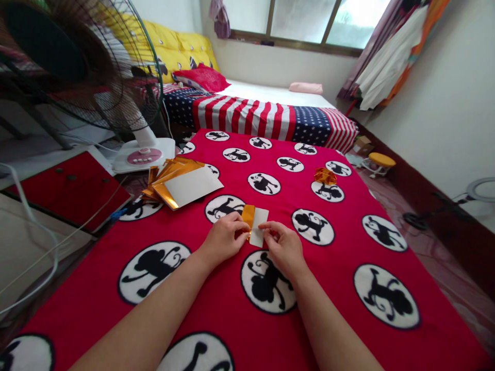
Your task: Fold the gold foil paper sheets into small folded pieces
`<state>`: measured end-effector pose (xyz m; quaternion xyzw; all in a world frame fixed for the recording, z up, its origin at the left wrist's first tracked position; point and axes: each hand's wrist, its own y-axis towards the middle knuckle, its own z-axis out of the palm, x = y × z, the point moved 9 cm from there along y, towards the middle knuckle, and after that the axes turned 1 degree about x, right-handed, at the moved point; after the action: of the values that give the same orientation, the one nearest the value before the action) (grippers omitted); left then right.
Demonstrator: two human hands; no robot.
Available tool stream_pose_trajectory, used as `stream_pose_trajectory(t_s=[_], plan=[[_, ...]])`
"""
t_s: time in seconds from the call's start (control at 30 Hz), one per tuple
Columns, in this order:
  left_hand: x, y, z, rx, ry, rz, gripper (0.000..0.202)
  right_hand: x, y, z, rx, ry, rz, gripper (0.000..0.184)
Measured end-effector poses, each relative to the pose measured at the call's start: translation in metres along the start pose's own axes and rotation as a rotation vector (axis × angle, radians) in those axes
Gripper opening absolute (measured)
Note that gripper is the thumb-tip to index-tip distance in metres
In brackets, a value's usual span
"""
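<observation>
Bright red cloth printed with white circles and black monkey figures (348,226) covers the tabletop in a room with pale walls and a metal-framed window (301,20). Behind it is a bed (266,91) with a white top surface and a red, white and blue stars-and-stripes cover (247,116) along its front. On the bed are a yellow padded cushion (195,49), a red pillow (203,78) and a pale pink rolled bundle (305,88).

Near the middle of the cloth is a small rectangular piece of paper, shiny gold on its left part and whitish on its right (260,226). The left hand (226,237) pinches it at the gold side between thumb and forefinger. The right hand (285,248) touches the whitish side, forefinger on the face and thumb by the edge; whether it grips firmly I cannot tell.

Farther off to the left lies a fanned-out stack of shiny gold paper sheets (166,189), with a whitish sheet (195,186) uppermost. Well apart, to the right, sits a folded shiny orange-gold paper piece (325,176), partly over one printed circle. A large electric fan with a round wire guard (87,72) stands left of the tabletop.
</observation>
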<state>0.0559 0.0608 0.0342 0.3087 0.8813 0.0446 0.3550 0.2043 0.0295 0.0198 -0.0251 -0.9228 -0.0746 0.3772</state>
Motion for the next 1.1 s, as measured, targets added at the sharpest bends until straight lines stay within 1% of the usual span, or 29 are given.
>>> stream_pose_trajectory(t_s=[0.07, 0.2, 0.37, 0.57, 0.73, 0.83, 0.97, 1.1], plan=[[0.003, -0.001, 0.0, 0.012, -0.052, -0.028, 0.008, 0.002, 0.0, 0.0, 0.036, 0.048, -0.046, 0.026], [0.004, -0.003, -0.001, 0.005, -0.08, -0.042, 0.009, 0.004, 0.002, 0.001, 0.105, 0.102, -0.128, 0.031], [0.0, -0.003, -0.003, -0.027, -0.031, -0.01, 0.009, 0.002, 0.003, 0.003, 0.137, 0.13, -0.15, 0.038], [0.001, -0.003, -0.003, -0.019, -0.058, 0.0, 0.008, 0.008, 0.0, -0.001, 0.096, 0.089, -0.217, 0.025], [0.001, -0.003, -0.004, -0.01, -0.101, 0.003, 0.009, 0.021, -0.002, -0.006, 0.064, 0.009, -0.378, 0.021], [0.001, -0.004, -0.006, -0.027, -0.113, -0.003, 0.009, 0.027, -0.004, -0.005, 0.076, -0.004, -0.447, 0.018], [0.003, -0.004, -0.008, -0.057, -0.067, -0.017, 0.01, 0.032, -0.006, -0.002, 0.098, 0.007, -0.485, 0.011], [0.005, -0.003, -0.003, -0.01, -0.033, -0.019, 0.012, 0.033, -0.007, 0.002, 0.14, 0.032, -0.501, 0.012]])
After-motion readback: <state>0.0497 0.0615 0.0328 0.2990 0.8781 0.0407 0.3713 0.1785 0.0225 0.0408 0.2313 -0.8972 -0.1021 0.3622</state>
